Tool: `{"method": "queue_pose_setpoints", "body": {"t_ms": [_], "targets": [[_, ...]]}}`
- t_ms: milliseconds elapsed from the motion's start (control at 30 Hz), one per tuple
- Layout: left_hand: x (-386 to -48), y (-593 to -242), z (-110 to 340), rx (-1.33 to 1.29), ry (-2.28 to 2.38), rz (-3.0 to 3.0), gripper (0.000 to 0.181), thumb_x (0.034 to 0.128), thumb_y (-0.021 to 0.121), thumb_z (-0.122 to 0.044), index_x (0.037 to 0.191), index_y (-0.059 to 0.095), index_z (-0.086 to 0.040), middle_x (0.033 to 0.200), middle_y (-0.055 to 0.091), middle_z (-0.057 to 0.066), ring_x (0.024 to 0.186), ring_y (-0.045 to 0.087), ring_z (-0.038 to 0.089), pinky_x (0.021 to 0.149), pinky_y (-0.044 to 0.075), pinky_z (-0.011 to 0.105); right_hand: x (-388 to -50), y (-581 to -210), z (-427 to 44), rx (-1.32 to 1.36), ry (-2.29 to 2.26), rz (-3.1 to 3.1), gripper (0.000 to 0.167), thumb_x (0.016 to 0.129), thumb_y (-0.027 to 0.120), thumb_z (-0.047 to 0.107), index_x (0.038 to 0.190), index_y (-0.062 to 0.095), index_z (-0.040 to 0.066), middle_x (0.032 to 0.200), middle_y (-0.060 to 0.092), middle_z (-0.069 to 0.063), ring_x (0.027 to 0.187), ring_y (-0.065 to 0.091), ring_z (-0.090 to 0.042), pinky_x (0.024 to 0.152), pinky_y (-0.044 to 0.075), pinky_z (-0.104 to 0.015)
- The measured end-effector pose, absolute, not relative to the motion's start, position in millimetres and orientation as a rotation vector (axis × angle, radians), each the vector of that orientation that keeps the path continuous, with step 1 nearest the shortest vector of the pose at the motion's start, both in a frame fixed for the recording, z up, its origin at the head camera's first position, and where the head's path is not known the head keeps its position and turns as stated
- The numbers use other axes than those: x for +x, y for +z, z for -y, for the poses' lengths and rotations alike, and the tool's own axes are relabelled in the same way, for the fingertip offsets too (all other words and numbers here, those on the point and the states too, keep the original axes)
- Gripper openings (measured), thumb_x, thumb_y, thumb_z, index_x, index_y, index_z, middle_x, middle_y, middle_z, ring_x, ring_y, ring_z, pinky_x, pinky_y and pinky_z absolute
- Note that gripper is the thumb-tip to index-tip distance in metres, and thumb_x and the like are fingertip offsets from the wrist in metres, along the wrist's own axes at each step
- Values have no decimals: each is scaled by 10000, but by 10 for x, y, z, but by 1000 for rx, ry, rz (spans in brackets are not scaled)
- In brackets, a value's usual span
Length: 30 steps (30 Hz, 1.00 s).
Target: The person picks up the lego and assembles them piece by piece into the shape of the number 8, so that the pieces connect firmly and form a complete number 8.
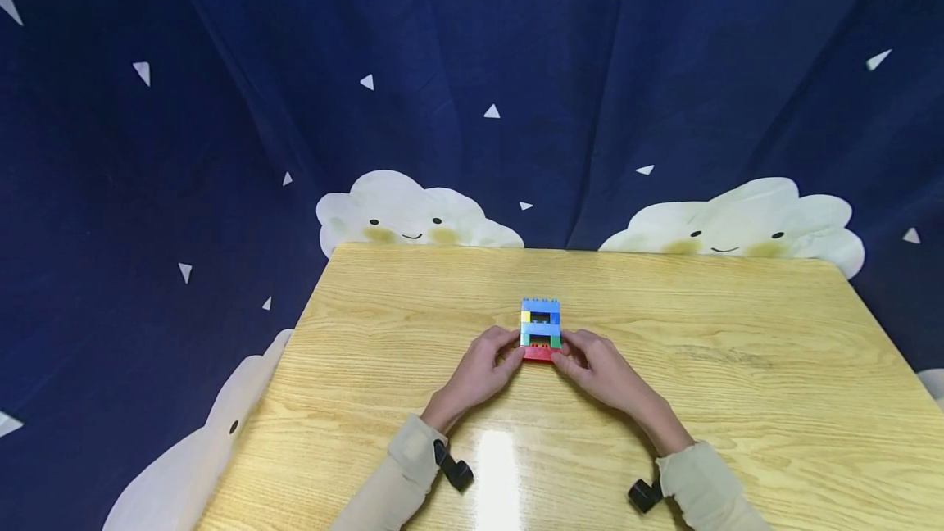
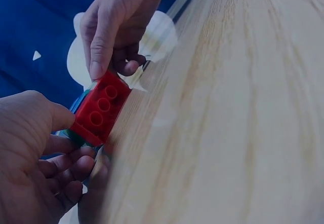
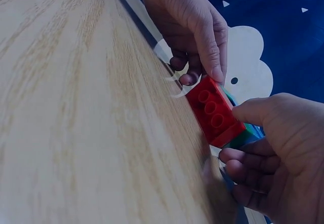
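Note:
A small structure of stacked toy bricks is between my two hands near the middle of the wooden table. Blue bricks form its top and middle rows, with yellow, blue and green pieces between them around two openings. At its near end is a red brick, its hollow underside with round tubes turned towards both wrist cameras. My left hand pinches the left side at the red end between thumb and fingers. My right hand pinches the opposite side likewise. Whether the structure touches the tabletop I cannot tell.
The wooden table spreads out on both sides of the hands. Behind it hangs a dark blue curtain with white triangles and smiling clouds. A black wrist camera is on the left cuff, another black camera on the right.

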<state>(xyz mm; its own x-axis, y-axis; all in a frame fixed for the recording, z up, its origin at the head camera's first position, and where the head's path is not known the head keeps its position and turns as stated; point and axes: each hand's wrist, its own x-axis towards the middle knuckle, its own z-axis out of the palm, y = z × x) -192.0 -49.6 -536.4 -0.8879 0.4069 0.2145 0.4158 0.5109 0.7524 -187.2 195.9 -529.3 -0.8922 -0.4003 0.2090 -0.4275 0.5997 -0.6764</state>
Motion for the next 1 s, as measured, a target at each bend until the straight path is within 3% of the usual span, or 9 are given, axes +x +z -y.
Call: {"method": "queue_pose_setpoints", "body": {"t_ms": [433, 767, 1000], "targets": [[-1928, -5365, 509, -749, -1325, 2754, 384, 1066, 610, -227, 1359, 668, 15, 956, 614, 1, 858, 526, 115, 738, 454, 245, -1887, -5320, -1961, 697, 1177, 2811, 139, 1014, 713, 244, 1011, 659, 116, 824, 504, 39, 723, 466, -111, 625, 377, -248], [-1926, -5355, 501, -717, -1328, 2789, 382, 1075, 588, -242, 1355, 676, 2, 908, 555, -21, 814, 494, 108, 689, 417, 239, -1875, -5323, -1957, 690, 1174, 2839, 273, 1047, 656, 329, 1128, 677, 69, 872, 534, 40, 785, 508, -129, 674, 409, -270], [-1917, -5344, 497, -713, -1314, 2803, 382, 1079, 578, -243, 1354, 677, 4, 919, 550, -18, 810, 481, 108, 677, 395, 241, -1877, -5333, -1960, 690, 1178, 2843, 277, 1056, 640, 330, 1123, 680, 64, 853, 519, 28, 773, 498, -135, 663, 397, -270]]}}
